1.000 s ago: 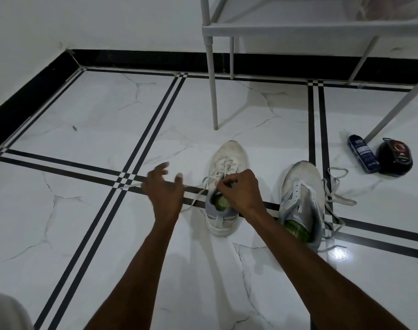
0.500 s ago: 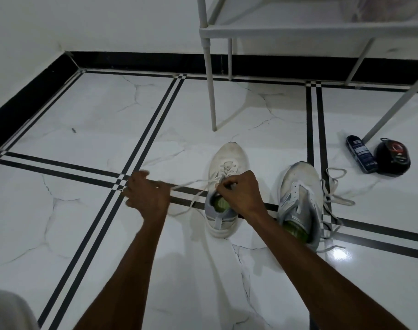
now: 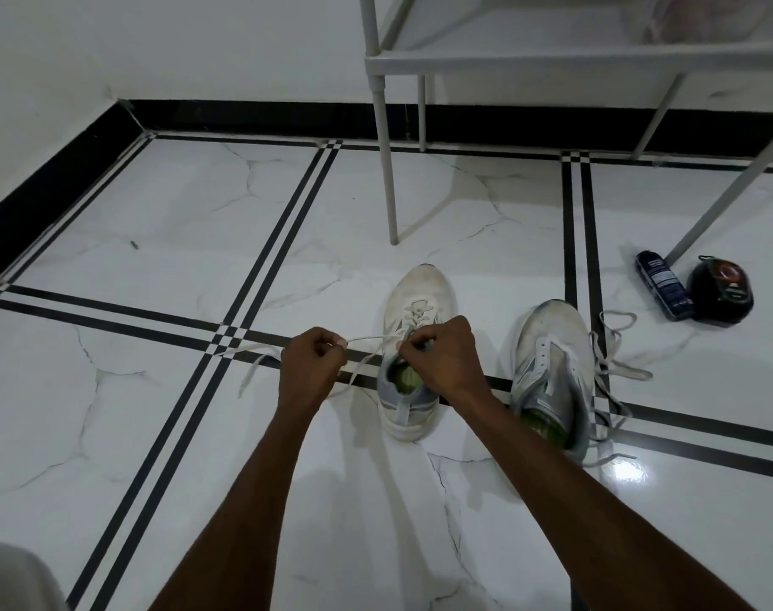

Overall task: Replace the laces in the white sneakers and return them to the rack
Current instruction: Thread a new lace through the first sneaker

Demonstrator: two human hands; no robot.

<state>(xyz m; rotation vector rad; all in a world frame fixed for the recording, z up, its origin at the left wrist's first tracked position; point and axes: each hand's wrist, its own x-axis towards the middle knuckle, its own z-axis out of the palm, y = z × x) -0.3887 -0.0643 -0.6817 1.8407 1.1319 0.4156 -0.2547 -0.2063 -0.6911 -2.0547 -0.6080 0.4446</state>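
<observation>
Head view is showing the left sneaker standing upright on the tiled floor, its lace being pinched by the left hand beside it and the right hand over its tongue. Just right, the second sneaker is lying with a loose lace, the rack standing beyond.

Head-worn view, forward and downward.

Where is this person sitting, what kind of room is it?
Probably a corner of a home, perhaps an entryway, though I cannot be sure. A white shoe rack stands on a glossy tiled floor by the wall, two white sneakers sit before it, and a dark spray can lies nearby.
</observation>
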